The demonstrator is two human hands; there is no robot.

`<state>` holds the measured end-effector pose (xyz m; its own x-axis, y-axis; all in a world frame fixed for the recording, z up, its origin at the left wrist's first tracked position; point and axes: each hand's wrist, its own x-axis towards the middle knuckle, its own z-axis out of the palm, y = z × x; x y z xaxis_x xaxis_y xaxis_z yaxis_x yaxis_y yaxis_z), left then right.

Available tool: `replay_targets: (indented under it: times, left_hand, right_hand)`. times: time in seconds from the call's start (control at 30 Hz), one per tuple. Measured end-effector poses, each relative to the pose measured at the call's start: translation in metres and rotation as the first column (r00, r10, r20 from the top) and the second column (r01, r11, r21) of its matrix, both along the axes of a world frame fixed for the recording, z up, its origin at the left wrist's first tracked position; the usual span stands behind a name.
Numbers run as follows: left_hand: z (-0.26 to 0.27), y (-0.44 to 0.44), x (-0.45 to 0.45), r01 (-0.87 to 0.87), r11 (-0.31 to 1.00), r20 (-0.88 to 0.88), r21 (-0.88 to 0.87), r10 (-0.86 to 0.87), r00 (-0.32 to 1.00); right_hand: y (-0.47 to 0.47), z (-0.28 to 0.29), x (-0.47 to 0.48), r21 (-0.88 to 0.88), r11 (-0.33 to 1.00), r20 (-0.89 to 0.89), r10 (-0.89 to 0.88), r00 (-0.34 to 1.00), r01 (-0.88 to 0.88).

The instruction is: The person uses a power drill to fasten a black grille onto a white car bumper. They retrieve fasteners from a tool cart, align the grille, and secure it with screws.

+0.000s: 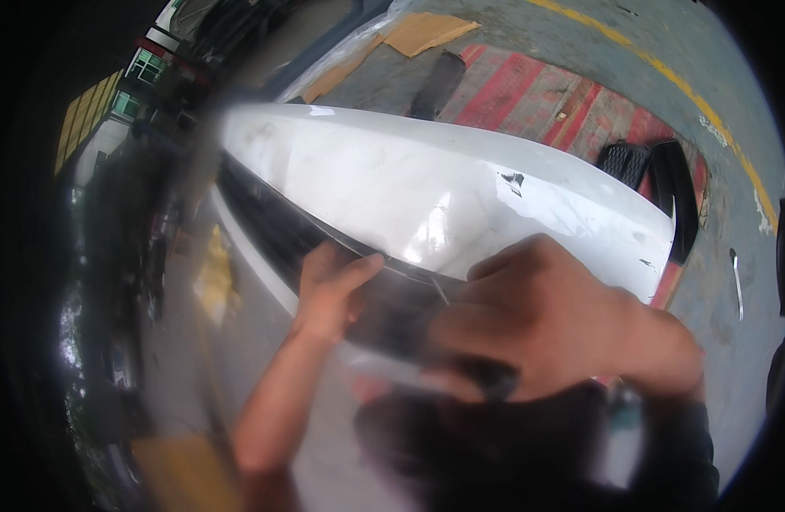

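A large glossy white car body panel (392,185), likely a bumper, lies before me with a dark recessed strip (271,217) along its near side. My left hand (331,281) grips the edge of that strip, its thumb on the seam against the white surface. Over the right part of the strip, my right hand (533,313) is closed around a tool with a thin metal shaft (439,289) and a dark handle end (491,377). The shaft's tip meets the seam, but its exact contact is blurred. Dark scuffs (512,182) mark the panel's far side.
Behind the panel a red-striped board (501,89) lies on the grey floor, bearing black plastic parts (674,192). Flattened cardboard (427,32) is at the top. A slim metal tool (737,285) lies on the floor at right, inside a yellow painted line (661,67).
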<state>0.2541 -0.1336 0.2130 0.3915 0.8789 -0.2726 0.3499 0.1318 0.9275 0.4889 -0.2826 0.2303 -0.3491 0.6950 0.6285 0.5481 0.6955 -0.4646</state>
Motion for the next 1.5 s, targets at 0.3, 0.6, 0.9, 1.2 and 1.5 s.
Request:
replay_targets:
  times: [0.3, 0.6, 0.9, 1.2, 1.5]
  left_hand:
    - [-0.003, 0.006, -0.007, 0.03, 0.999, 0.045, -0.035, -0.028, 0.999]
    - [-0.008, 0.012, -0.003, 0.085, 0.995, -0.091, 0.049, -0.081, 0.993]
    - [-0.007, 0.009, -0.001, 0.111, 0.988, -0.159, 0.107, -0.093, 0.983]
    - [-0.013, 0.007, -0.001, 0.133, 0.968, -0.26, 0.212, -0.076, 0.963]
    - [0.046, -0.008, -0.023, -0.088, 0.112, 0.033, 0.99, 0.418, 0.908]
  right_hand:
    - [-0.016, -0.006, -0.049, 0.263, 0.956, 0.16, -0.179, 0.971, 0.133]
    - [-0.013, -0.016, -0.041, 0.047, 0.974, -0.132, -0.212, 0.968, 0.22]
    - [-0.038, 0.016, -0.021, 0.22, 0.975, -0.368, 0.124, 0.921, -0.043]
    - [0.107, -0.001, 0.009, -0.202, 0.657, -0.171, -0.754, 0.635, 0.726]
    - [0.122, -0.008, 0.033, -0.475, 0.525, 0.068, -0.778, 0.624, 0.706]
